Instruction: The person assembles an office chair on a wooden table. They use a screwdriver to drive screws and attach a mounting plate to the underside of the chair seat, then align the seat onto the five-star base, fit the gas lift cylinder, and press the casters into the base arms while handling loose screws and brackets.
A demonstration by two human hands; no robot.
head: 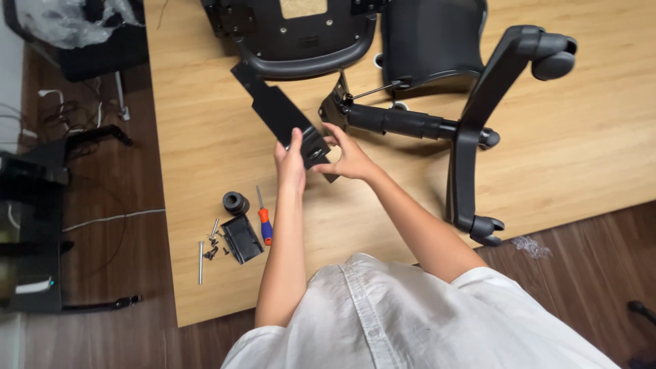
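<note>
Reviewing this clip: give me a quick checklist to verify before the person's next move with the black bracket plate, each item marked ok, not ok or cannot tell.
1. Left hand grips black bracket plate: ok.
2. Right hand on the plate's lower end: ok.
3. Plate seated against the seat underside: cannot tell.
4. Screwdriver lies on the wooden table near the hands: ok.
5. Loose screws gathered together beside the small black part: ok.
6. Chair base lying steady on the table: cannot tell.
</note>
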